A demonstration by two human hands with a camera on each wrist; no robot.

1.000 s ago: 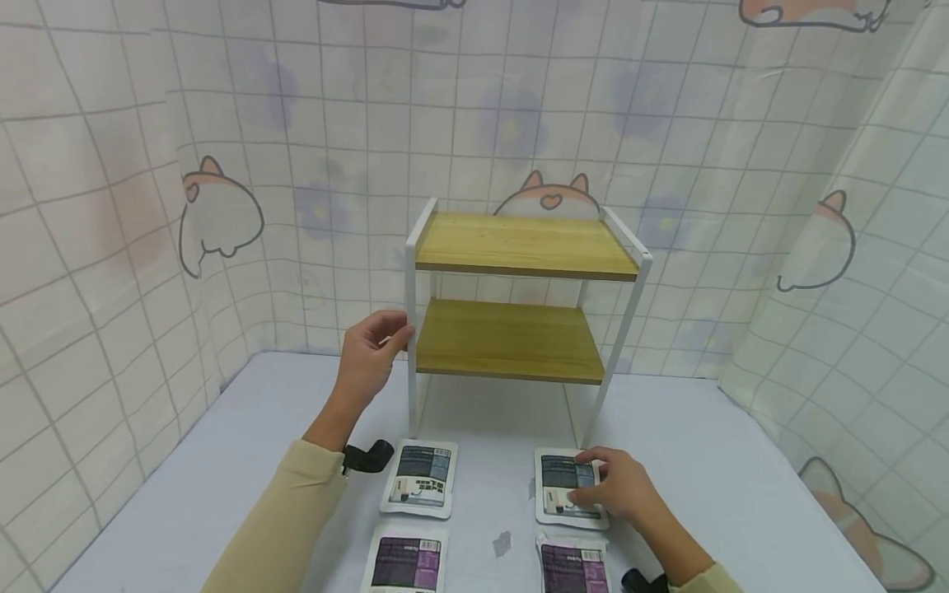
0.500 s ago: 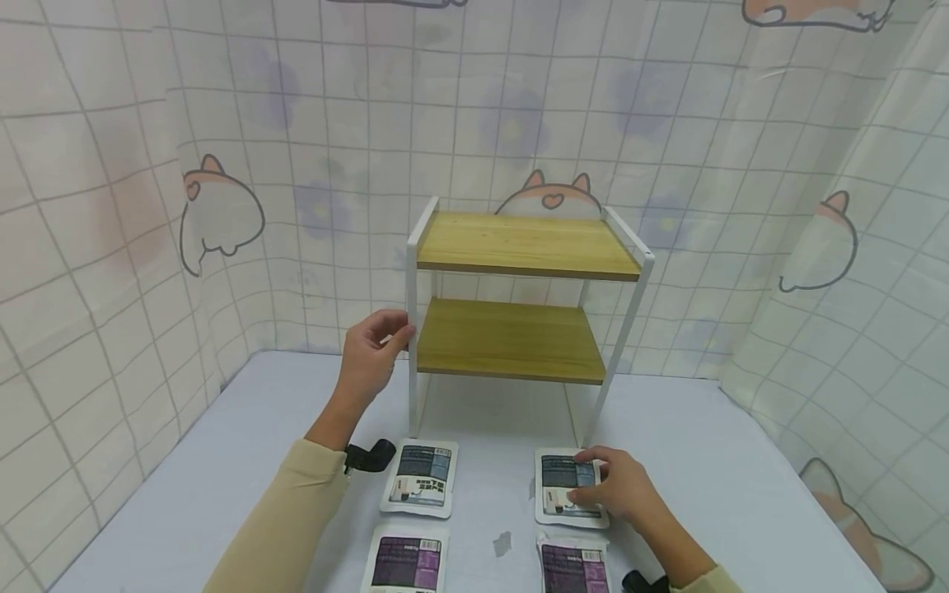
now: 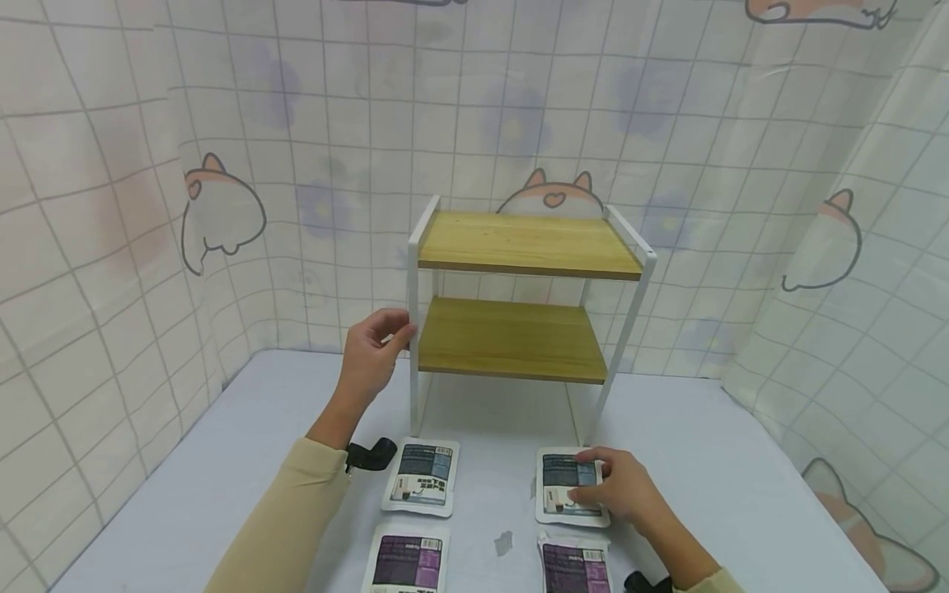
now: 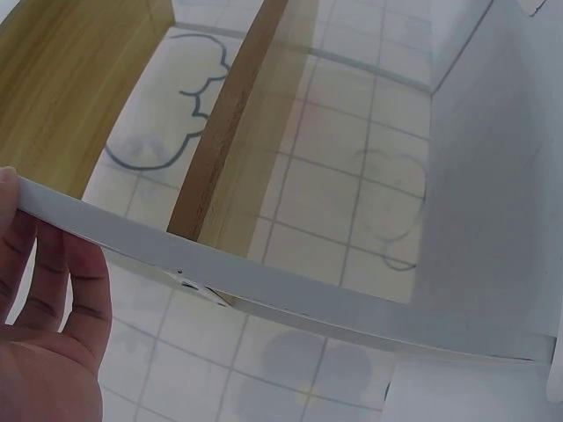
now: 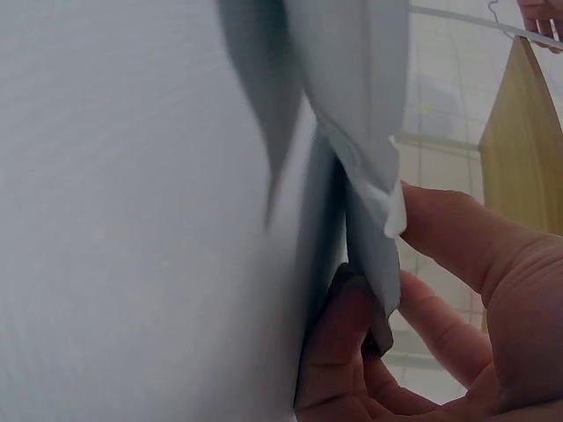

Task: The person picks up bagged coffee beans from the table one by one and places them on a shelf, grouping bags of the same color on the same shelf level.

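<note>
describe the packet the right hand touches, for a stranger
Find the white-framed shelf with two wooden boards. In front, on the right, lies a blue-printed packet. Unlike its twin to the left and the purple-printed pair nearer the camera, it has the right hand on it.

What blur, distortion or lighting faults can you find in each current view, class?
Head: evenly lit, but the packets' small print is too soft to read; left wrist: the white shelf leg looks slightly bowed, perhaps from the lens; right wrist: the table is a featureless grey blur.
</note>
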